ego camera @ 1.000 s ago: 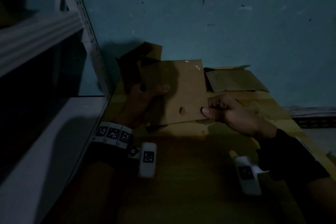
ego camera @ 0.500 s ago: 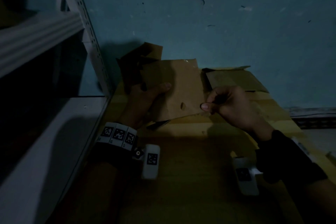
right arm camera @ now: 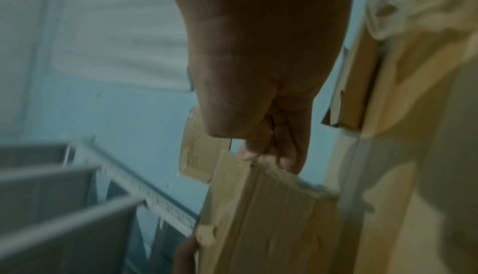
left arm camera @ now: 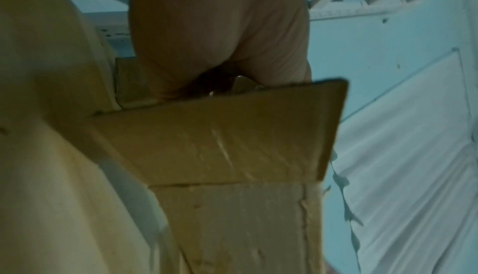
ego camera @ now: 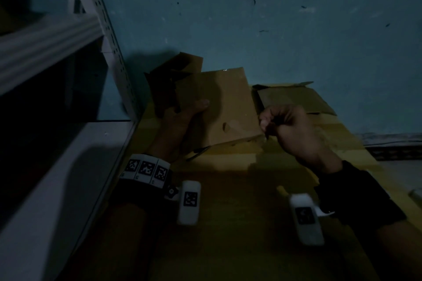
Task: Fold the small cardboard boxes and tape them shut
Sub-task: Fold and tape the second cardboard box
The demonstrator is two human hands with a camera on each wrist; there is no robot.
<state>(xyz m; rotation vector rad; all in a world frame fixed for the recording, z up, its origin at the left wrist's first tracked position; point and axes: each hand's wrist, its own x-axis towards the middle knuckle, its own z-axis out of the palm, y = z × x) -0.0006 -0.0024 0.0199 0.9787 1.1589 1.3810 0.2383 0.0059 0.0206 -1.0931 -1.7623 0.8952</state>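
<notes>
Left grip holds the box upright above the table. Right grip, fingers curled, has lifted off the box's right edge, apparently pinching tape; I judge taping underway.

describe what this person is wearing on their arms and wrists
The left wrist carries a white band of square black-and-white markers over a black strap; the right wrist wears a black wrap. A white camera pod with a marker hangs by each.
</notes>
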